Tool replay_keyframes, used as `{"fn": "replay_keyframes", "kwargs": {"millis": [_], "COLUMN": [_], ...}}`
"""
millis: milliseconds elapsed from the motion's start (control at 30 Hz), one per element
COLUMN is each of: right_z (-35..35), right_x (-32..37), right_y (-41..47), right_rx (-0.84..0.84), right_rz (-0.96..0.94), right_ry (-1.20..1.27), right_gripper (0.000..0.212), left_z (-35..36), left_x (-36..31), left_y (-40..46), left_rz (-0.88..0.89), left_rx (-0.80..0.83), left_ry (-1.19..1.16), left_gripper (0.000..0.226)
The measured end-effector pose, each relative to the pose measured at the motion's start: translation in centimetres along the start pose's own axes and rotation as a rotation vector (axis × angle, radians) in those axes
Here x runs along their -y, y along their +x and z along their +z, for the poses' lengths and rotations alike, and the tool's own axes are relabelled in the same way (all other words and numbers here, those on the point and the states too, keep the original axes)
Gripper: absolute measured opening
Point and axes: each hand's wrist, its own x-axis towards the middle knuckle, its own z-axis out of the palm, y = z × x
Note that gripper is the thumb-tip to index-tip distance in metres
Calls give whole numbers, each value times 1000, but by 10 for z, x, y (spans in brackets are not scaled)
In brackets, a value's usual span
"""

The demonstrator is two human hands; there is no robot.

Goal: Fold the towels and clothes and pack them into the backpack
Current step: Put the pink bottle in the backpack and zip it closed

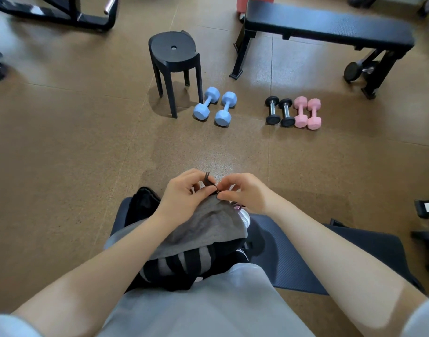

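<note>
Low in the centre of the frame a grey backpack [203, 227] with black straps rests on the person's lap, above a dark mat [306, 251] spread on the brown floor [75, 154]. Both hands meet at the backpack's far end. The left hand [184, 193] has its fingers [206, 190] curled, pinching a thin black pull or cord [207, 179] that sticks up between the hands. The right hand [245, 190] is also curled, its fingers [227, 196] pinching the same small black part at the grey fabric's edge; what exactly that part is cannot be told. A bit of pink and white shows just below the right hand, beside the backpack.

In the upper centre stands a black stool [174, 57], with two blue dumbbells [214, 105] just to its lower right. Further right lie two black dumbbells [279, 111] touching two pink dumbbells [307, 113]. A black bench [325, 25] fills the upper right, and black equipment frames show at the upper left
</note>
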Motion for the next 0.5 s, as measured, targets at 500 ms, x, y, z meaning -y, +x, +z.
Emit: {"fn": "replay_keyframes", "kwargs": {"millis": [500], "right_z": [2], "right_x": [-6], "right_y": [-1], "right_rx": [23], "right_rz": [-94], "right_ry": [-213], "right_gripper": [9], "left_z": [-33], "left_x": [14], "left_y": [-21], "left_rz": [37], "left_rx": [-172], "left_ry": [203], "left_gripper": [11]}}
